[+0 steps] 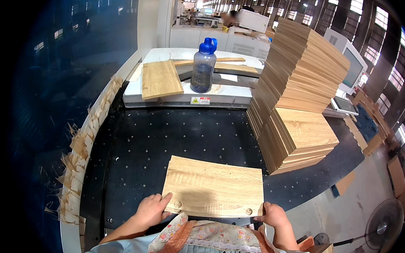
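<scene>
A rectangular wood-grain board (pixel 214 184) lies in front of me, close to my body, above the black table. Two round holes or fittings show along its near edge, one towards each corner. My left hand (pixel 153 210) grips its near left corner, thumb on top. At the near right corner my right hand (pixel 274 214) holds the same board by its side edge. The fingers under the board are hidden on both sides.
A tall stack of boards (pixel 299 72) stands at the right, with a lower stack (pixel 306 126) before it. A blue-lidded bottle (pixel 203 67) and a loose board (pixel 159 78) rest on the white ledge behind the black table (pixel 184 132). Torn tape (pixel 79 150) lines the left edge. A fan (pixel 383 227) stands lower right.
</scene>
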`<state>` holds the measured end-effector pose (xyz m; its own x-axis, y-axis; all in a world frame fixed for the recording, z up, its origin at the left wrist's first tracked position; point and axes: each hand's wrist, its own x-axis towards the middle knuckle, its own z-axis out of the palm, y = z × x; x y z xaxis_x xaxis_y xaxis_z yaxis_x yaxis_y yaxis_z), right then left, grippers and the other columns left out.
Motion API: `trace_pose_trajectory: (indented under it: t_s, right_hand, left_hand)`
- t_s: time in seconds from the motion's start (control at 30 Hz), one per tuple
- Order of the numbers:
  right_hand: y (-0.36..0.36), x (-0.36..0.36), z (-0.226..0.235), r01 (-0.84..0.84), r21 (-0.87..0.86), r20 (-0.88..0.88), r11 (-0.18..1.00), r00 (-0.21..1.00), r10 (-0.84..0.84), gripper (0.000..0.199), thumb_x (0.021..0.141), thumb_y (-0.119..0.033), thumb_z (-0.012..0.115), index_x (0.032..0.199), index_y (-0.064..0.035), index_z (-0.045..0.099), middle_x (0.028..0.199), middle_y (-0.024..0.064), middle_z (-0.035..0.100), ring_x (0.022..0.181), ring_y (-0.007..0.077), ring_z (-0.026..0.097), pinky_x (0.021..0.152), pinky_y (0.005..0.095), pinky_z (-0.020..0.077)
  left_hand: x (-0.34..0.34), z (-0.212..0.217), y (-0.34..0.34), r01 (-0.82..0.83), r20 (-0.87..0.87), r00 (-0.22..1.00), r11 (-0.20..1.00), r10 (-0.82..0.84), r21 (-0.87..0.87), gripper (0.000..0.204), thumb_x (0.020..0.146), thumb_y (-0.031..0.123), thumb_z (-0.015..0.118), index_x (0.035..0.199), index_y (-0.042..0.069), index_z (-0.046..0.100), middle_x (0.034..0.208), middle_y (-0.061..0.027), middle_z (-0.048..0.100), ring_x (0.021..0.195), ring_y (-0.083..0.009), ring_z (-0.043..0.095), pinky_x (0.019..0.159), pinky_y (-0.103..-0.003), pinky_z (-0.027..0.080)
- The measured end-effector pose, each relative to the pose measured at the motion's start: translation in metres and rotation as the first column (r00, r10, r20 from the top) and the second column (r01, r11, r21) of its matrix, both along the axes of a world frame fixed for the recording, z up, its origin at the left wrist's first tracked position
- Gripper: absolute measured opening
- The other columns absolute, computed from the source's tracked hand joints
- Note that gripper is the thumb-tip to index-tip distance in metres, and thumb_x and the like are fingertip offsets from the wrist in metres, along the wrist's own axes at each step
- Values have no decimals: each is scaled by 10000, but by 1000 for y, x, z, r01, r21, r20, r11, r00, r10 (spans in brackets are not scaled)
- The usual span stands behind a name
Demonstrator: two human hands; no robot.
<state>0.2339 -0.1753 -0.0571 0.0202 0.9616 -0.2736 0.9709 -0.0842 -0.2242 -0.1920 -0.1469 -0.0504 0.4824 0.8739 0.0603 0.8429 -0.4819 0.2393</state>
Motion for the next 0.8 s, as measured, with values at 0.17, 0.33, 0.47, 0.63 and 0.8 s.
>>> trace_pose_trajectory:
  t_s: [0.17, 0.33, 0.47, 0.63, 0.8]
  right_hand:
    - [2, 3, -4, 33, 5, -46, 999, 998, -33, 498, 619, -390, 787, 862, -22, 556, 807, 194, 630, 827, 364, 597, 725, 420, 472]
    - [2, 5, -6, 32, -4, -49, 999, 998, -33, 506, 614, -398, 788, 862, -24, 555, 791, 195, 626, 791, 378, 603, 706, 428, 475]
    - [2, 6, -6, 3, 27, -51, 1000, 999, -2, 509, 616, -413, 784, 858, -27, 557, 779, 192, 627, 770, 380, 606, 686, 433, 480]
    - [2, 3, -6, 11, 43, -45, 999, 999, -9, 497, 621, -402, 785, 858, -26, 562, 782, 199, 629, 774, 378, 610, 682, 434, 484]
    - [-1, -1, -10, 62, 109, -89, 992, 995, -52, 451, 642, -355, 779, 864, -27, 564, 797, 194, 632, 776, 378, 608, 686, 432, 486]
  left_hand:
    - [-3, -8, -4, 1, 27, 1000, 1000, 0, -26, 565, 731, 276, 696, 1224, 72, 511, 792, -125, 565, 749, -304, 579, 654, -405, 472]
    - [-5, -17, -3, 28, 46, 998, 999, -30, 46, 543, 736, 324, 696, 1195, 82, 539, 781, -110, 567, 728, -282, 586, 624, -385, 478]
    - [-7, -19, -3, 19, 59, 998, 998, -22, 57, 531, 736, 325, 696, 1187, 84, 553, 763, -101, 555, 712, -278, 579, 615, -379, 478]
    - [-6, -28, -3, -13, 118, 993, 991, -3, 136, 518, 730, 288, 708, 1187, 95, 559, 775, -97, 543, 739, -276, 569, 645, -374, 475]
    - [-3, -25, 3, -52, 164, 986, 991, 32, 120, 522, 713, 255, 726, 1183, 95, 561, 796, -90, 533, 758, -276, 550, 678, -375, 464]
